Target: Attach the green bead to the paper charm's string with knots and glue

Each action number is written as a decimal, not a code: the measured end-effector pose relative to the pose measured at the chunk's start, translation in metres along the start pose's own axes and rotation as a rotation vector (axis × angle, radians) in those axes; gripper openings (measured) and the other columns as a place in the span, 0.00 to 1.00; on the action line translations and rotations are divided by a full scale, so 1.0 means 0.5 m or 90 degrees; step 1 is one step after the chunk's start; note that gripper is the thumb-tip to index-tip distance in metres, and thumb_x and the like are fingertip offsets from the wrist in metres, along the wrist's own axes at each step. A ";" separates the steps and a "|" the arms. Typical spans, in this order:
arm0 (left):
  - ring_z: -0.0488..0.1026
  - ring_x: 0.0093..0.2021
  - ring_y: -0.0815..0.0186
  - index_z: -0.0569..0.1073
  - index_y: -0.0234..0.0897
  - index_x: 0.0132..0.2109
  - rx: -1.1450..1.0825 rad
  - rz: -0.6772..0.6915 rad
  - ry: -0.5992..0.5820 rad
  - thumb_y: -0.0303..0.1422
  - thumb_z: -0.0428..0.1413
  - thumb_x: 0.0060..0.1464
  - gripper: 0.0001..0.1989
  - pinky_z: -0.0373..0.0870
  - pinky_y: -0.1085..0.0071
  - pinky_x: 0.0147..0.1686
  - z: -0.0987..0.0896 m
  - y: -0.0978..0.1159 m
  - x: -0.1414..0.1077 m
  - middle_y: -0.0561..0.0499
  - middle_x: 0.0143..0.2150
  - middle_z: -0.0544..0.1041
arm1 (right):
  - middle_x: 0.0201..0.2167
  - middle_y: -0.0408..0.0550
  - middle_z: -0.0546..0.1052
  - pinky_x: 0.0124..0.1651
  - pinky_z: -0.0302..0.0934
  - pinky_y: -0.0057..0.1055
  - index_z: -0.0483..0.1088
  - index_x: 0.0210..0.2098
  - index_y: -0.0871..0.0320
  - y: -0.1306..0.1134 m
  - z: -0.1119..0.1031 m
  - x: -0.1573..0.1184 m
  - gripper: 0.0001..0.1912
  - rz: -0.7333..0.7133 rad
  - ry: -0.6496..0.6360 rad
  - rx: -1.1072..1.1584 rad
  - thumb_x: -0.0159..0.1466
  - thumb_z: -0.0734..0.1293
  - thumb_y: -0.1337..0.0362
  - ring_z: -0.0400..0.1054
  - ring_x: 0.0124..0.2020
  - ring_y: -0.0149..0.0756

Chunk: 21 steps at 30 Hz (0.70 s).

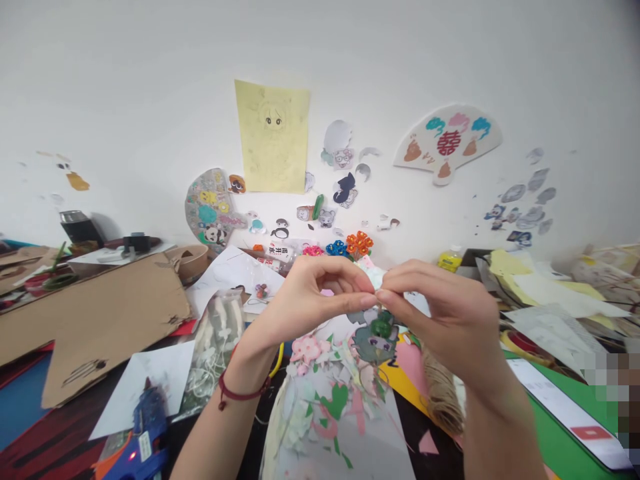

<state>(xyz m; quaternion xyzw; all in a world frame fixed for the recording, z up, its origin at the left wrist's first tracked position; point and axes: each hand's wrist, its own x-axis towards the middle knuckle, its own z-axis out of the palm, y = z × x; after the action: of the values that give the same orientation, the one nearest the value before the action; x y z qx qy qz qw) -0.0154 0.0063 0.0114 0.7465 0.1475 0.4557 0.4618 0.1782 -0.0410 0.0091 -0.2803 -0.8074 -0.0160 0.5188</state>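
Note:
My left hand (325, 287) and my right hand (440, 307) meet in front of me, each with thumb and forefinger pinched together. Whatever sits between the fingertips is too small to make out. Just below them is a small shiny green piece (381, 325); whether it hangs from my fingers, I cannot tell. Behind it shows a paper cutout of a cartoon head (370, 343) with grey-green hair. Under my hands lies a pale sheet (350, 437) strewn with pink, white and green paper scraps, with a pink paper flower (306, 352) near its far left.
Left are cut cardboard (115, 320), a blue glue gun (149, 420) with a lit red light, and a plastic bag (215, 347). Twine (443, 393), a phone (570, 413) and loose papers (560, 340) lie right. A white wall with stickers rises behind.

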 end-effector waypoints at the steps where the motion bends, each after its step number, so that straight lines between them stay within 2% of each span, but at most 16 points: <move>1: 0.72 0.28 0.72 0.80 0.32 0.35 0.016 0.002 0.003 0.30 0.69 0.50 0.08 0.70 0.77 0.30 0.000 0.003 -0.001 0.51 0.29 0.78 | 0.29 0.42 0.75 0.34 0.61 0.33 0.72 0.32 0.54 0.001 0.000 0.000 0.08 -0.002 -0.003 -0.005 0.65 0.69 0.73 0.68 0.31 0.32; 7: 0.70 0.27 0.71 0.80 0.32 0.35 0.166 0.034 0.039 0.34 0.66 0.55 0.08 0.68 0.74 0.28 0.005 0.014 -0.009 0.50 0.27 0.78 | 0.27 0.42 0.74 0.32 0.61 0.32 0.71 0.31 0.54 0.004 0.003 0.003 0.09 -0.004 0.010 -0.039 0.66 0.68 0.72 0.67 0.29 0.32; 15: 0.71 0.27 0.72 0.78 0.36 0.35 0.393 0.131 0.111 0.27 0.61 0.57 0.02 0.66 0.74 0.30 0.023 0.015 -0.021 0.55 0.28 0.79 | 0.29 0.43 0.76 0.34 0.62 0.31 0.71 0.33 0.55 0.002 0.014 -0.002 0.08 -0.006 0.039 -0.116 0.66 0.68 0.73 0.69 0.31 0.31; 21: 0.72 0.28 0.71 0.78 0.35 0.36 0.434 0.147 0.154 0.25 0.60 0.57 0.02 0.68 0.74 0.31 0.035 0.014 -0.021 0.54 0.29 0.79 | 0.31 0.43 0.77 0.38 0.64 0.32 0.72 0.35 0.54 0.002 0.027 -0.002 0.08 -0.027 0.073 -0.156 0.66 0.68 0.74 0.71 0.34 0.32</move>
<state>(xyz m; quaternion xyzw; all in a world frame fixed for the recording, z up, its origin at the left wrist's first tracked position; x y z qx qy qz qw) -0.0084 -0.0140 0.0089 0.8099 0.2591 0.5142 0.1117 0.1679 -0.0365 0.0016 -0.3231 -0.7740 -0.1413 0.5258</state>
